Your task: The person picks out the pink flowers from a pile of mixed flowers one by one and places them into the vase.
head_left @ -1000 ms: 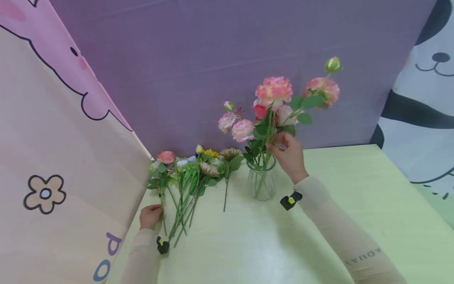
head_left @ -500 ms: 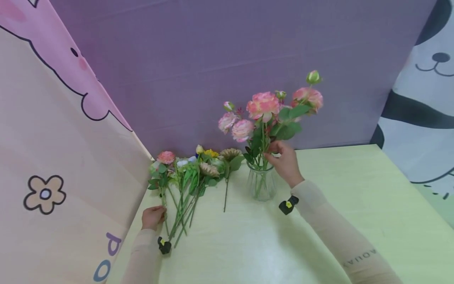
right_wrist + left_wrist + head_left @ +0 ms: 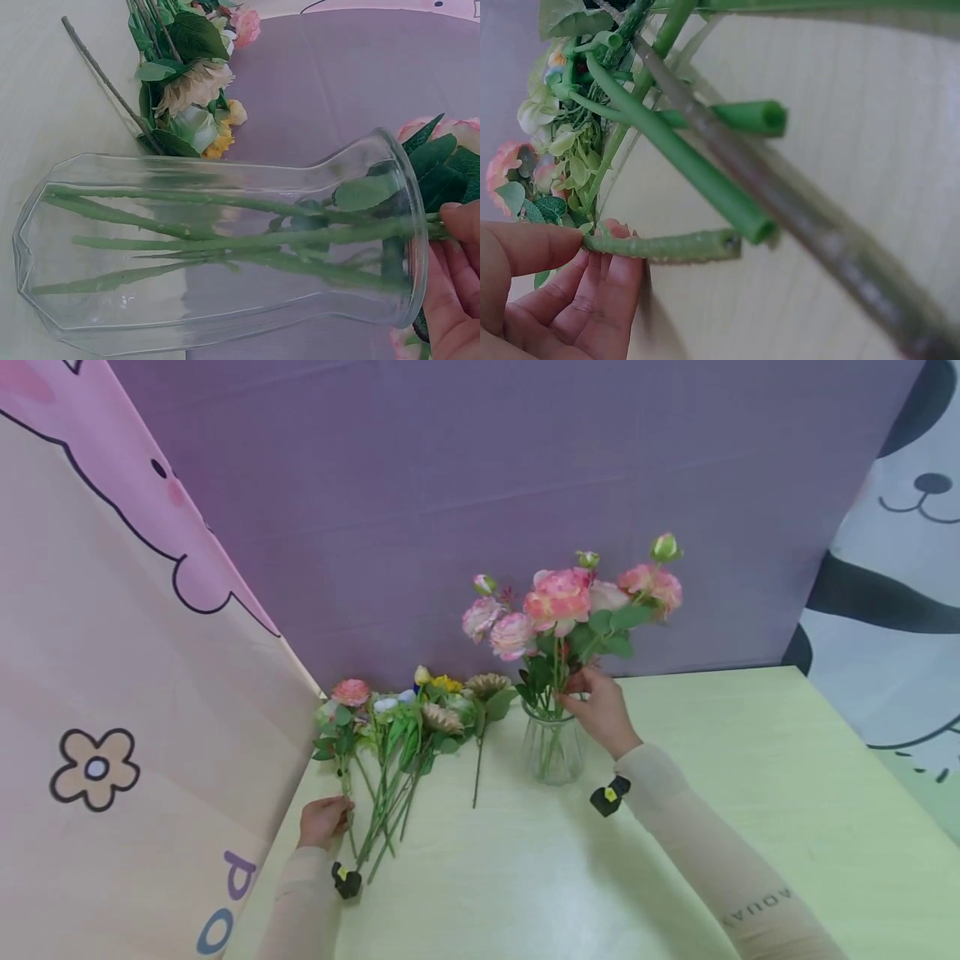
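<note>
In the head view my right hand (image 3: 606,714) pinches a green stem just above the mouth of a clear glass vase (image 3: 552,764). The right wrist view has thumb and fingers on that stem (image 3: 330,236), whose lower end reaches well down inside the vase among several others. Above the hand spread a large pink rose (image 3: 558,602), paler pink blooms and green buds. At the left, my left hand (image 3: 322,821) holds the stem (image 3: 667,246) of a pink flower (image 3: 351,692) between thumb and fingertips, low over the table.
Several artificial flowers (image 3: 442,718) lie in a bunch left of the vase, their stems pointing toward the front. A brownish bloom (image 3: 487,683) on a thin stem lies closest to the vase. Purple cloth (image 3: 450,510) closes off the back, with printed panels at both sides.
My right hand has lowered the pink rose spray into the vase and shifted slightly left, so its blooms sit lower. My left hand has moved slightly right with the stem.
</note>
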A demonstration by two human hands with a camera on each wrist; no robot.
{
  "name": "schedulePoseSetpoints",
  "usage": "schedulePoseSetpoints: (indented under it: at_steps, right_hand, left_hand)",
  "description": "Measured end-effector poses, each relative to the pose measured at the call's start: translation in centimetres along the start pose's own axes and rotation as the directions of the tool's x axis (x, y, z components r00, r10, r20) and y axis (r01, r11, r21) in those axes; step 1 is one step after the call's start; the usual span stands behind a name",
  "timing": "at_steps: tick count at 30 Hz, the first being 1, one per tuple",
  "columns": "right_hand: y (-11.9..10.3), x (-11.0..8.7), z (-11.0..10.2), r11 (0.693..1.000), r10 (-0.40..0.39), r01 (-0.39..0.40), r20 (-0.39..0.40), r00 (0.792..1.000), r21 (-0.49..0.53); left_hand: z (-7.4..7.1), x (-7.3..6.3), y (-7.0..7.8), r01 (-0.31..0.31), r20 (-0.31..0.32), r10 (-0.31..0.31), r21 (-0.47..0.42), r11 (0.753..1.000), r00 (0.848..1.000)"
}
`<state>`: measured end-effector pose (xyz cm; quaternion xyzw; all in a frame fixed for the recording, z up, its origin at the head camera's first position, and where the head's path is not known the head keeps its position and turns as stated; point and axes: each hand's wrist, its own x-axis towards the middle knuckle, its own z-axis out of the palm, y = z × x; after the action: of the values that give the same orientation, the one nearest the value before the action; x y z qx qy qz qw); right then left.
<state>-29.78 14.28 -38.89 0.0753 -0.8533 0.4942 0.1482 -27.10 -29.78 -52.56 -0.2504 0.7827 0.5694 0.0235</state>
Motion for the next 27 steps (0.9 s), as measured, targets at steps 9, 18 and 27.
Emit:
schedulePoseSetpoints:
  at_steps: [9, 18, 27]
  right_hand:
    - [0.45, -0.03, 0.2, 1.0, -0.029, 0.029, 0.007, 1.0, -0.004]
    - [0.24, -0.07, -0.09, 1.0, 0.015, -0.015, 0.014, 1.0, 0.02]
    - [0.48, -0.11, -0.6, 0.997, 0.055, -0.054, -0.009, 0.998, 0.062]
  left_hand:
    - [-0.18, -0.28, -0.22, -0.043, 0.03, 0.044, -0.019, 0.999, 0.999]
    - [-0.29, -0.15, -0.36, 0.002, 0.067, 0.003, -0.085, 0.996, 0.998]
    - [-0.57, -0.71, -0.03, 0.041, 0.144, -0.007, -0.234, 0.971, 0.99]
